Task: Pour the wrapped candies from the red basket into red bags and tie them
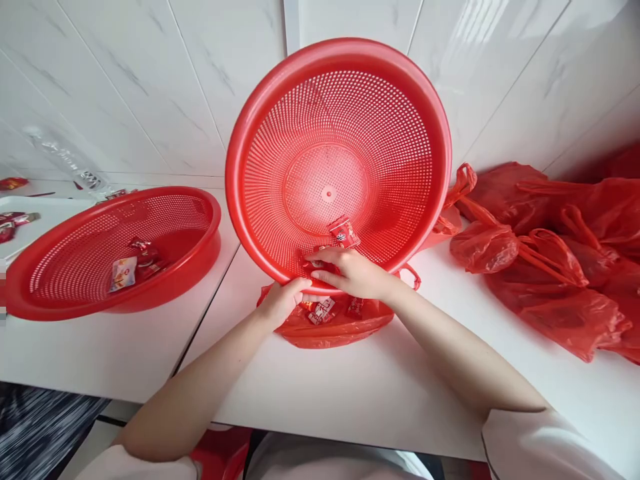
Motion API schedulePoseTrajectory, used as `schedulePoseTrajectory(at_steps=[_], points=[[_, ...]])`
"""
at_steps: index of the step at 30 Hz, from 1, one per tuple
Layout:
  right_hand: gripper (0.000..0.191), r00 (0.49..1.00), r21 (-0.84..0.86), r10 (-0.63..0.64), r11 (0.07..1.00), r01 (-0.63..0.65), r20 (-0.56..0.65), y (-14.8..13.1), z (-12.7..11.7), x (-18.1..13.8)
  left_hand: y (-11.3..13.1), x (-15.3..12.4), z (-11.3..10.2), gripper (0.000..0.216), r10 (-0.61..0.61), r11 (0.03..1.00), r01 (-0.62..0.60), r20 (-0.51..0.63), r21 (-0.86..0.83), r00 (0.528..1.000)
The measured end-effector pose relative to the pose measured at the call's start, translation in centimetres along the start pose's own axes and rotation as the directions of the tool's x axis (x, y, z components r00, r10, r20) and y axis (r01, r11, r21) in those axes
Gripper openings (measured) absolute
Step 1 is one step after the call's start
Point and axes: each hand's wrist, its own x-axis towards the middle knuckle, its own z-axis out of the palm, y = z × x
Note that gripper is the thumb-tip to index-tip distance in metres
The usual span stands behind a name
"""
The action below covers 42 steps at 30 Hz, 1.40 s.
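Note:
A large red perforated plastic basket is tilted up with its open mouth toward me. My left hand is closed on its lower rim, thumb on top. Inside the lower side of the basket, my right hand lies with fingers stretched out and apart, touching a red wrapped packet that is partly hidden under the fingers. Another red packet rests just above the hand. Below the rim sits a red plastic bag, its mouth spread, with several wrapped packets in it.
To the left stands a second red basket holding a few packets. A white tray and a clear plastic bottle are behind it. Several tied red bags are piled at the right. A tiled wall closes off the back.

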Motion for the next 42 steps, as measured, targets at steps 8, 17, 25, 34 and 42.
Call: schedulePoseTrajectory(at_steps=[8,17,25,34,42], points=[[0.028,0.992,0.227,0.115,0.969,-0.100,-0.052,0.2,-0.3,-0.1,0.3,1.1,-0.8,0.022,0.009,0.996,-0.011,-0.018,-0.086,1.000],[0.037,0.833,0.813,0.542,0.532,-0.236,-0.113,2.3,-0.9,0.0,0.8,1.4,-1.3,0.028,0.077,0.989,-0.081,-0.039,-0.124,0.996],[0.028,0.873,0.716,0.460,0.665,-0.214,-0.166,1.3,-1.1,0.0,0.9,1.5,-1.4,0.023,0.059,0.988,-0.066,-0.055,-0.138,0.997],[0.029,0.957,0.425,0.245,0.858,-0.288,0.153,0.1,-3.6,-0.9,1.1,1.6,-1.3,0.015,0.016,0.988,-0.028,-0.078,-0.152,0.997],[0.015,0.852,-0.110,0.278,0.960,-0.257,0.444,-1.6,-4.0,-1.7,1.3,1.7,-1.5,0.014,0.074,0.989,-0.086,-0.097,-0.124,0.993]])
